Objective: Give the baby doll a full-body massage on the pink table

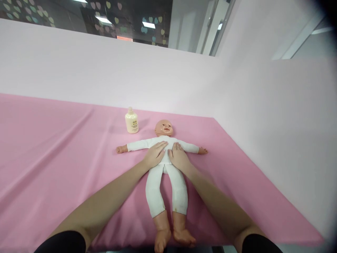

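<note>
A baby doll [155,189] with a white cloth body lies on its back, head away from me and feet near the front edge. Its arms stretch out to both sides. My left hand [156,154] rests flat on the left side of its torso, fingers extended toward the chest. On the right side of the torso lies my right hand [179,157], also flat, its fingers pointing up toward the doll's shoulder. Neither hand grips anything. Beyond the doll's outstretched left-hand arm stands a pale yellow pump bottle [132,122], upright and apart from my hands.
A pink sheet [65,147] with some creases covers the surface under the doll. White walls [110,73] rise at the back and right. Above the back wall, a window [126,21] carries heart-shaped stickers and reflects ceiling lights.
</note>
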{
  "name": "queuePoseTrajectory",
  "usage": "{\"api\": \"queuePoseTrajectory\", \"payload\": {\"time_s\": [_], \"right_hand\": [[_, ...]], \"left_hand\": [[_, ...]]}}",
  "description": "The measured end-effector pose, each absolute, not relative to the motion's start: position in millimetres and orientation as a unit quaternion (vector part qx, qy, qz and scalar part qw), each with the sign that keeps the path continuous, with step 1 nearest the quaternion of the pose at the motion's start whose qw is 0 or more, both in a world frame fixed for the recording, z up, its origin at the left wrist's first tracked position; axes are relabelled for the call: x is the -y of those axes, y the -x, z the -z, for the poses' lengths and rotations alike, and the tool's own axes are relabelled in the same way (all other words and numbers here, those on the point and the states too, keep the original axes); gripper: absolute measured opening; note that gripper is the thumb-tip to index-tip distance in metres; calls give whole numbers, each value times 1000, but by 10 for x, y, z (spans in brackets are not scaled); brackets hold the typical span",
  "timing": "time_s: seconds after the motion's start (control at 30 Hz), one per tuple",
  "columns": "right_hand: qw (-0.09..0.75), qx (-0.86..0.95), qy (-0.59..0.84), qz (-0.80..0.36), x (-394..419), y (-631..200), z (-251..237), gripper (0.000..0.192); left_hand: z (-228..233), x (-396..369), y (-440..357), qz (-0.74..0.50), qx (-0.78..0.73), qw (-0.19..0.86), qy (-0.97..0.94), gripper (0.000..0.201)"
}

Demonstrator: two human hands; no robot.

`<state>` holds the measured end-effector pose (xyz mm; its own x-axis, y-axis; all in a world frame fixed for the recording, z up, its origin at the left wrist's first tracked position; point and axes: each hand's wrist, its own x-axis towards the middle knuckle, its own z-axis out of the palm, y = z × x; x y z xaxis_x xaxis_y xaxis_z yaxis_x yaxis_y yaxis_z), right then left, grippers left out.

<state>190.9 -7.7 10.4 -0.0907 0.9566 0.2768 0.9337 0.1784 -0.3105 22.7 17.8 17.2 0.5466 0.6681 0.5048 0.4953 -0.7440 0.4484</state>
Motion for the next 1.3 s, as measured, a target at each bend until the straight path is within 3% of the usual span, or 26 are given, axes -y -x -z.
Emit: {"api": "queuePoseTrajectory", "payload": {"time_s": [0.17, 0.37, 0.63, 0.73, 0.87, 1.0, 1.07, 1.17, 1.3], "right_hand": [[176, 804, 568, -24, 111, -1903, -216, 64], [190, 880, 429, -67, 146, -1925, -351, 48], [307, 850, 383, -190, 127, -1982, -330, 30], [351, 815, 383, -258, 116, -2005, -317, 32], [411, 757, 401, -313, 88, -2042, -274, 50], [456, 713, 451, -283, 106, -2045, -253, 46], [437, 768, 423, -201, 149, -2010, -285, 40], [315, 892, 315, -77, 215, -1930, -361, 46], [222, 914, 336, -54, 218, -1873, -410, 49]], "left_hand": [[-177, -175, -224, -310, -319, 110, -889, 48], [-208, -171, -223, -286, -311, 105, -900, 47], [-176, -271, -212, -303, -385, 148, -859, 44], [-128, -325, -191, -299, -403, 149, -852, 46], [11, -441, -172, -325, -463, 159, -809, 51], [99, -501, -163, -341, -537, 169, -753, 54], [75, -458, -167, -327, -522, 157, -772, 55], [-16, -335, -183, -268, -385, 137, -873, 53], [-133, -214, -216, -249, -224, 139, -932, 42]]}}
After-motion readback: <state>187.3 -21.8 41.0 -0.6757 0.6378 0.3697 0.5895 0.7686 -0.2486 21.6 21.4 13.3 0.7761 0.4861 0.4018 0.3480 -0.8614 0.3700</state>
